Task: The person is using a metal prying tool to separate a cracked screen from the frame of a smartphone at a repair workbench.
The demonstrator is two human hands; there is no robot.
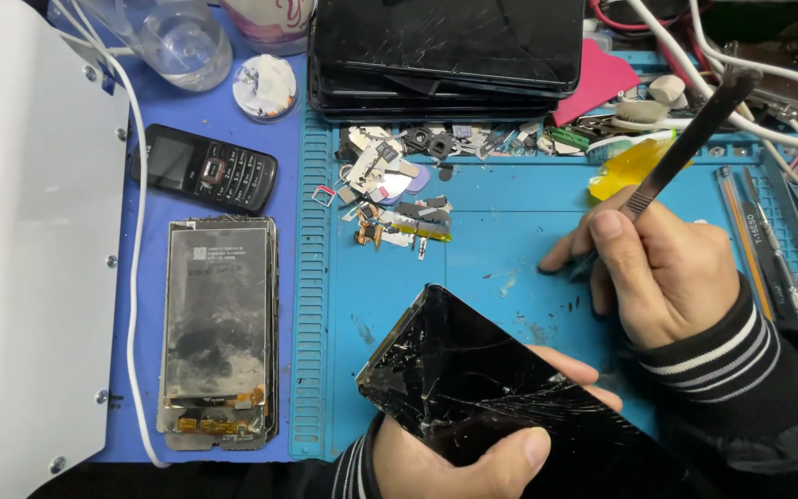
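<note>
Left hand (459, 457) wrapped under and around a flat black smartphone with badly cracked glass (482, 393), thumb pressed on the near face, fingertips showing past the far edge; phone tilted, raised just above the blue ridged work mat (501, 240). Right hand (662, 268) closed pen-style on long dark metal tweezers (685, 143), tip down at the mat, apart from the phone. Probably light and stiff, yet brittle and sharp along the fractures: best gripped by the frame edges, never the splintered face. Further out: heap of tiny salvaged parts (399, 199), stack of black cracked screens (445, 51), bare grey display panel (216, 328), small black keypad phone (205, 168).
</note>
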